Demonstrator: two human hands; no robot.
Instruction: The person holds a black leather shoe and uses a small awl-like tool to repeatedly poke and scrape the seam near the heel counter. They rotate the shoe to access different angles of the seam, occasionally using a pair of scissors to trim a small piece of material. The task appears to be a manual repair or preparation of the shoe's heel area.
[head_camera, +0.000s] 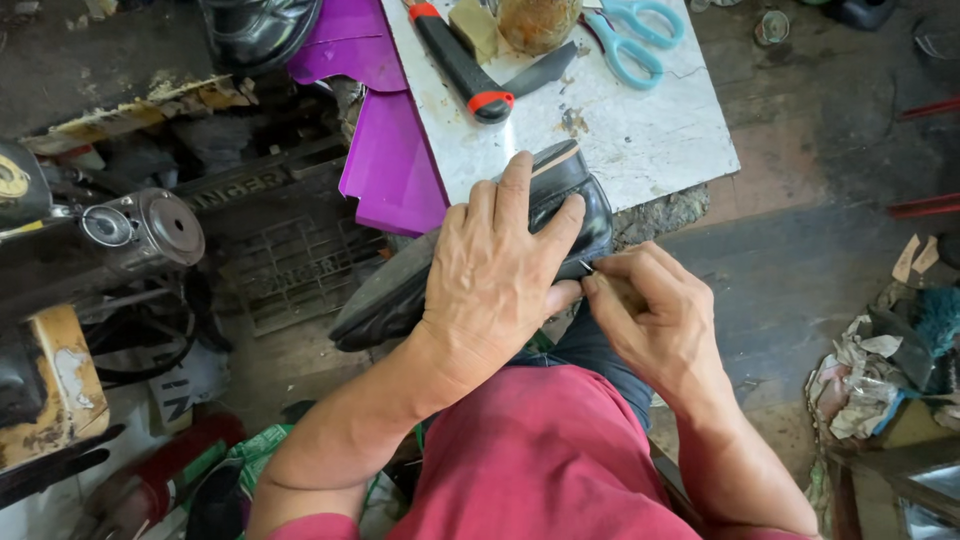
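A black leather shoe (385, 297) lies on its side across my lap, heel toward the white slab. My left hand (495, 270) is wrapped over its heel part and grips it from above. Just right of it, my right hand (655, 315) pinches a small thin metal tool (588, 267), its tip touching the shoe near the heel edge. Most of the tool is hidden inside my fingers.
A white stone slab (640, 130) ahead carries a black knife with red bands (460, 62), teal scissors (630, 35) and a brownish jar (538, 22). Purple sheets (385, 150) hang off its left edge. An old sewing machine (110, 240) stands at the left, paper scraps (865, 375) at the right.
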